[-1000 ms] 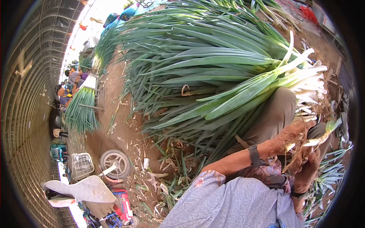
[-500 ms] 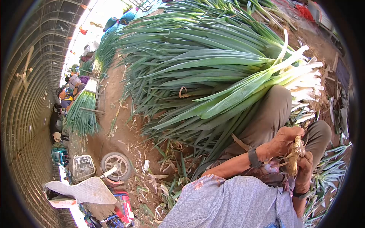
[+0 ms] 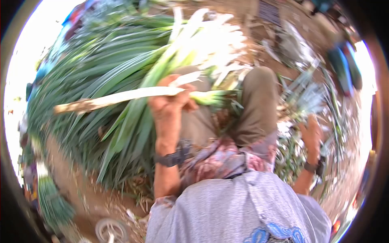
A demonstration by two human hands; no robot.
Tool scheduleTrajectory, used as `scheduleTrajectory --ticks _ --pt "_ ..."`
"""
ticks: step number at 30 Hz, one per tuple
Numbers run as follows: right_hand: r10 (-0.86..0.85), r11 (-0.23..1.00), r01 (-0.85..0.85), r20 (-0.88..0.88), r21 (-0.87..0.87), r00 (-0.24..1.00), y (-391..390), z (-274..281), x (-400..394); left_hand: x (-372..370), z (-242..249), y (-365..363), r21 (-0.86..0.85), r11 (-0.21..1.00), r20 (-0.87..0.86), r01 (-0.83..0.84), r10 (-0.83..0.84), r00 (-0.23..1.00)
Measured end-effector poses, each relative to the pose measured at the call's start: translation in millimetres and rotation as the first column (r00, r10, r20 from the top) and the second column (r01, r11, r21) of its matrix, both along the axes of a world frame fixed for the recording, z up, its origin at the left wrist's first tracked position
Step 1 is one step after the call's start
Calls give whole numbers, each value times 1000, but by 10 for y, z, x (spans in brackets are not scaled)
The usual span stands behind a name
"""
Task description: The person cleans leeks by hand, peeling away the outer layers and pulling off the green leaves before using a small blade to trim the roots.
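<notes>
My left hand [image 3: 169, 99] is closed around a green onion stalk [image 3: 129, 95], held crosswise above the left knee. Its brownish root end points left and its green part sticks out to the right of the fist. A pale strip [image 3: 188, 77] lies across the fingers; where it joins is blurred. To the right, my right hand [image 3: 311, 135] is apart from the stalk, fingers spread, over a litter of leaf scraps [image 3: 289, 152]. Beyond the left knee lies a large pile of green onions [image 3: 121, 65], their white ends [image 3: 219, 38] toward the upper middle.
Bluish-green leaves [image 3: 310, 97] lie on the ground past the right knee, near a whitish plastic bag [image 3: 293, 44]. A bundle of green onions [image 3: 52, 198] stands at lower left. A wheel [image 3: 110, 231] shows at the bottom edge.
The view has swung to the right. My hands were together at a stalk's root end; now they are apart, the left holding a stalk out leftward, the right lowered over the scraps.
</notes>
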State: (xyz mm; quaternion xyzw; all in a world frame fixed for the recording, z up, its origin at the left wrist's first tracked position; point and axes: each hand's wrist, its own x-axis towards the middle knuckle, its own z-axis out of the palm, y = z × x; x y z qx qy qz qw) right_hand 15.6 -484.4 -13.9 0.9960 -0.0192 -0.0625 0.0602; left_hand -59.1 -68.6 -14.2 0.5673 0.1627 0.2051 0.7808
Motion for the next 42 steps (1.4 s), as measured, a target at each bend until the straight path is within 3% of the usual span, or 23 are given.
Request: scheduleTrajectory --ticks 1,2,3,4,5,6,8,11,12,14,15,17,20,23,27,28,31,32,35,36,37,39,42 --pt "118 985 -141 213 101 970 -24 -133 -55 80 108 -59 6 1000 28 30 -30 999" --pt "128 910 -219 265 352 956 187 -53 -45 180 205 -145 57 996 23 67 -69 997" --pt "-14 709 -64 105 702 994 465 151 -90 239 307 -236 112 989 22 100 -103 994" --pt "-15 538 -19 32 843 999 649 236 -121 336 385 -310 210 965 27 157 -166 986" --pt "15 340 -138 141 930 990 845 204 -127 406 562 -439 245 938 -27 244 -246 969" --pt "178 381 -293 242 877 954 1057 386 -160 493 675 -585 272 899 6 342 -357 934" --pt "317 159 -373 310 914 896 1332 450 -145 643 894 -915 366 781 78 506 -568 820" --pt "280 -231 -184 246 956 928 1410 376 -102 646 1150 -1186 384 618 87 686 -764 639" --pt "256 -322 -121 210 939 944 1365 359 -83 715 1074 -1204 507 637 207 581 -744 635" --pt "252 -195 -202 248 960 935 1171 459 -44 756 963 -1139 468 667 142 580 -704 696" --pt "210 -256 -226 283 940 936 1057 473 -32 805 851 -1085 688 554 47 469 -679 733" --pt "141 -373 -269 341 888 930 848 476 -10 838 635 -1158 806 391 -32 444 -720 693" --pt "88 -590 -254 374 766 923 568 650 -74 867 530 -1447 939 254 11 232 -695 719" --pt "4 -658 -289 387 696 922 329 692 -133 927 662 -1642 888 299 -2 350 -758 652" --pt "-99 -728 -265 287 632 953 114 598 -170 1008 887 -1815 881 221 -16 419 -870 494" --pt "-116 -741 -252 252 623 961 102 580 -181 1009 884 -1908 824 324 69 466 -873 483" --pt "-120 -744 -210 182 634 976 132 483 -178 988 980 -2147 812 211 -179 544 -798 576" --pt "-148 -737 -198 131 647 980 182 445 -179 1004 927 -2245 836 286 -71 468 -789 611" --pt "-221 -716 -199 53 669 974 277 405 -130 1008 975 -2316 876 193 -192 442 -701 687" --pt "-224 -698 -199 54 688 973 261 343 -108 989 918 -2371 943 203 -79 263 -633 770" --pt "-227 -680 -195 50 706 973 257 298 -98 978 892 -2406 956 192 -61 221 -609 791" --pt "-238 -733 -173 -9 658 971 259 318 -81 974 853 -2437 977 166 -22 137 -556 831" --pt "-224 -822 -103 -152 560 963 139 399 -149 1045 779 -2374 984 32 -143 173 -428 892"
